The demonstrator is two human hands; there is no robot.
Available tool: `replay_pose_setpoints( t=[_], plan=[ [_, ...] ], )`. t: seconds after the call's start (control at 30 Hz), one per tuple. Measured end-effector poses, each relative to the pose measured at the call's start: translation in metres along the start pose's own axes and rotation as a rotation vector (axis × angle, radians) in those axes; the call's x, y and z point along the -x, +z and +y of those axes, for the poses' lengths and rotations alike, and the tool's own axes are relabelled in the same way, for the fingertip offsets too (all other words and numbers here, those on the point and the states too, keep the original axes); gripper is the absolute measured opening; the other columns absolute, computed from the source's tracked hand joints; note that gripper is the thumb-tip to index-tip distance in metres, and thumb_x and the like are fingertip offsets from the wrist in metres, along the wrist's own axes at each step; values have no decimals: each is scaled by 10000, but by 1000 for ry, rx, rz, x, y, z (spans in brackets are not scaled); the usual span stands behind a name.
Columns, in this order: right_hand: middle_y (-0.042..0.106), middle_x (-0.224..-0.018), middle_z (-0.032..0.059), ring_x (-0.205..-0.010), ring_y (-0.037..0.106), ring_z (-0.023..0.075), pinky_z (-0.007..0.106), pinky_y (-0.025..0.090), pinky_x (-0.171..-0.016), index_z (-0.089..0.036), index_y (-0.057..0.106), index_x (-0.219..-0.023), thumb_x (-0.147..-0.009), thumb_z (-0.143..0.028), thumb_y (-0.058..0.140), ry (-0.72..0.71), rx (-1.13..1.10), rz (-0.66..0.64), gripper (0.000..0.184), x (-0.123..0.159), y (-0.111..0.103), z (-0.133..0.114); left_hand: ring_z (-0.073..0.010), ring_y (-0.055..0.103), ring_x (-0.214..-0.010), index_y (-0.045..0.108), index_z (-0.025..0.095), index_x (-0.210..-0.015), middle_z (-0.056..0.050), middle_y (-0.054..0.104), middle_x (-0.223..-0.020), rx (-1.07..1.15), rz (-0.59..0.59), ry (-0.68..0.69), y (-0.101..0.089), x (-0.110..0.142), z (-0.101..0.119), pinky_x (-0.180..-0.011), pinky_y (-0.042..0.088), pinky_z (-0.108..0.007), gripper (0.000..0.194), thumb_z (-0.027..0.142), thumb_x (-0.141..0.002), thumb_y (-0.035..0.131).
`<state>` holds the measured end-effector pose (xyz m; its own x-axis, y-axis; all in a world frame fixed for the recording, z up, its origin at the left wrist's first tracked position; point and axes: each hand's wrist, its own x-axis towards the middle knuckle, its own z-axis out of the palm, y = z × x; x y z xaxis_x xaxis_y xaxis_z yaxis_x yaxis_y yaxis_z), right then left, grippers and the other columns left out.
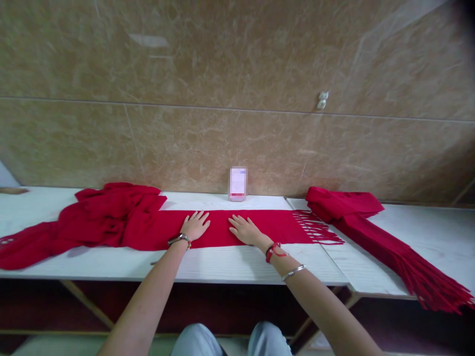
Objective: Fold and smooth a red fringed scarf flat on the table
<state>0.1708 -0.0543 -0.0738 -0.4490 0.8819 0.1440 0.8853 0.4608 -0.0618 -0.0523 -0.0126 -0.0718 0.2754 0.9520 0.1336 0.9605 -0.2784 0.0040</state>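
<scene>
A red scarf (218,232) lies spread flat across the white tabletop, its fringe (319,230) fanned out on the right. Toward the left it runs into a bunched, crumpled heap of red cloth (107,217). My left hand (195,226) rests palm down on the flat stretch with its fingers apart, near the heap. On the same stretch, a little to the right, my right hand (245,230) also lies flat, fingers spread. Neither hand grips the cloth. Another red scarf (371,235), folded into a long strip, lies at the right, its fringe hanging over the front edge.
A phone-like upright object (238,184), blurred out, leans at the wall behind the scarf. The white table (237,267) stands against a brown marbled wall (222,138), with open shelving below. A small figure (322,100) is stuck on the wall.
</scene>
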Motion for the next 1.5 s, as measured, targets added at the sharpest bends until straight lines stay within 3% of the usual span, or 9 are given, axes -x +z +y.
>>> replay_pose_setpoints(
  t=[0.23, 0.33, 0.47, 0.67, 0.8, 0.97, 1.1, 1.2, 1.5],
  plan=[
    [282, -1417, 113, -1296, 222, 304, 601, 299, -922, -204, 445, -1270, -902, -232, 269, 225, 238, -70, 408, 82, -9, 131, -235, 207, -1309, 316, 267, -1351, -18, 242, -1438, 12, -22, 4, 0, -2, -1, -1018, 207, -466, 509, 452, -885, 230],
    [331, -1393, 124, -1292, 234, 300, 568, 319, -931, -190, 496, -1222, -893, -191, 283, 319, 229, -77, 392, 98, -15, 155, -234, 213, -1307, 321, 275, -1346, -23, 252, -1435, 2, -17, 6, -1, -1, -1, -1016, 209, -470, 493, 439, -889, 233],
    [295, -1406, 156, -1295, 237, 278, 501, 312, -972, -144, 345, -1334, -913, -324, 267, 415, 116, 33, 464, 77, -14, 127, -234, 227, -1302, 343, 255, -1336, -32, 266, -1429, -8, -11, 6, -3, 2, 3, -1015, 216, -471, 485, 419, -892, 241],
    [275, -1428, 75, -1307, 218, 220, 478, 230, -1021, -223, 296, -1361, -911, -417, 260, 48, -8, 49, 492, 50, -1, 56, -193, 245, -1295, 397, 237, -1304, -33, 299, -1416, -15, 71, 97, -13, 13, 4, -1038, 200, -423, 444, 346, -906, 234],
    [285, -1423, 72, -1295, 250, 218, 461, 251, -1013, -217, 316, -1354, -917, -393, 250, 31, 32, 31, 475, 59, -2, 56, -230, 196, -1313, 312, 267, -1350, -30, 226, -1444, 30, -107, 89, -17, 23, -25, -1021, 205, -482, 474, 417, -910, 217],
    [276, -1425, 84, -1304, 224, 235, 479, 240, -1013, -196, 310, -1357, -919, -358, 250, 26, 47, 2, 471, 60, -4, 64, -240, 201, -1310, 307, 209, -1357, -77, 226, -1442, -6, -85, 2, -20, 33, -64, -1027, 214, -441, 484, 385, -911, 241],
    [258, -1432, 99, -1308, 208, 249, 486, 238, -1015, -176, 315, -1355, -905, -386, 286, 51, -41, 7, 497, 46, -9, 44, -200, 185, -1317, 311, 174, -1357, -88, 229, -1440, 9, -3, 126, -26, 44, -57, -1048, 201, -332, 505, 402, -909, 255],
    [253, -1434, 98, -1315, 191, 237, 461, 240, -1023, -180, 298, -1363, -893, -425, 313, -43, -111, 42, 530, 34, -11, 19, -193, 154, -1326, 276, 250, -1368, -44, 197, -1453, 30, -79, 236, -26, 54, -44, -1051, 178, -353, 492, 434, -912, 258],
    [410, -1347, 117, -1256, 325, 238, 474, 216, -1032, -154, 442, -1278, -889, -360, 359, -183, -182, 96, 447, 28, -5, -11, -197, 173, -1321, 268, 258, -1369, -35, 216, -1446, 23, -119, 242, -18, 61, -44, -1051, 150, -390, 476, 416, -920, 284]
  ],
)
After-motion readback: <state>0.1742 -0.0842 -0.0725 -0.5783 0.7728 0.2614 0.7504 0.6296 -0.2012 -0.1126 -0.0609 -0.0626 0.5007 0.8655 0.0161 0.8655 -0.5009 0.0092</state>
